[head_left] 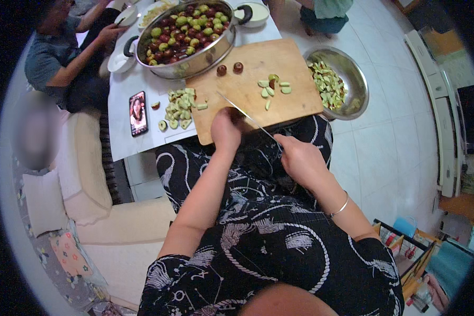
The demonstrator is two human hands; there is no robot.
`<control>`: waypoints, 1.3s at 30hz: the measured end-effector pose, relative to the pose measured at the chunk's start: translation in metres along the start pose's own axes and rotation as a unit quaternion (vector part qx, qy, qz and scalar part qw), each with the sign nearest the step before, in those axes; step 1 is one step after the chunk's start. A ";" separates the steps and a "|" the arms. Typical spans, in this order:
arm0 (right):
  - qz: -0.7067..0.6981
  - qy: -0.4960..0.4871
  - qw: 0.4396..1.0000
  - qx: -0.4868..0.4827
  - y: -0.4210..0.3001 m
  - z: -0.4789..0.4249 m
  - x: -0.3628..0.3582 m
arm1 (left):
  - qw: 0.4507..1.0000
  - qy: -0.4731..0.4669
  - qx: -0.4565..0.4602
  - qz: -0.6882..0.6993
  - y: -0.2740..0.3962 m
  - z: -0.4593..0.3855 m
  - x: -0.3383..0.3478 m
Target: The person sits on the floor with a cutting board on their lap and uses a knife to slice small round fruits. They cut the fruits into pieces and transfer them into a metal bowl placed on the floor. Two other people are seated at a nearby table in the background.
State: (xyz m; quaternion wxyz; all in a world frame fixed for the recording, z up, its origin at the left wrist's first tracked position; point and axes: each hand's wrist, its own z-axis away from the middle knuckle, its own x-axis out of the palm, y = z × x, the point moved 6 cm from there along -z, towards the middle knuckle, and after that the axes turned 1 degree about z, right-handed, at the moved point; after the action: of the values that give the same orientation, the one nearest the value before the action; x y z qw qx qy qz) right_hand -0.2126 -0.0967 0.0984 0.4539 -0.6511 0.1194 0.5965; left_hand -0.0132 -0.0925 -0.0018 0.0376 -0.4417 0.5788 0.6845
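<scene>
My right hand (303, 160) grips a knife (248, 115), whose thin blade slants up to the left over the wooden cutting board (252, 55). Close against the blade, at the board's near edge, is my left hand (226, 132). Its fingers are curled, dark and blurred, so what they hold cannot be told. Two whole brown jujubes (230, 69) lie farther back on the board. Pale green slices (268, 91) are scattered on its right side, around a partly green jujube (273, 78). A pile of cut pieces (179, 104) sits along the board's left edge.
A large steel pot (189, 65) full of green and brown jujubes stands behind the board. To the right, a metal bowl (357, 85) holds cut pieces. A lit phone (138, 113) lies on the white-covered table (150, 142). A person (47, 63) sits at the left, near white bowls (120, 59).
</scene>
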 end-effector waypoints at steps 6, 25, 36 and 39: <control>0.028 0.015 0.999 -0.034 -0.008 -0.008 -0.003 | 0.998 0.032 0.050 0.002 0.003 -0.001 0.001; -0.120 -0.025 0.991 0.044 0.017 -0.031 0.005 | 0.989 0.038 0.141 -0.001 0.005 0.011 -0.005; -0.039 0.028 0.999 -0.016 -0.003 -0.008 0.006 | 0.987 0.071 0.126 -0.063 0.008 0.014 -0.005; -0.055 0.013 0.998 -0.011 -0.001 -0.012 0.010 | 0.986 0.064 0.136 -0.070 0.006 0.015 -0.004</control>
State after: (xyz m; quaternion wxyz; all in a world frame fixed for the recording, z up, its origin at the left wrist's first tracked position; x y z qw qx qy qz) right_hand -0.2011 -0.1014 0.0884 0.4775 -0.6694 0.0831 0.5630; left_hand -0.0225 -0.0804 0.0049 0.1075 -0.5150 0.6351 0.5656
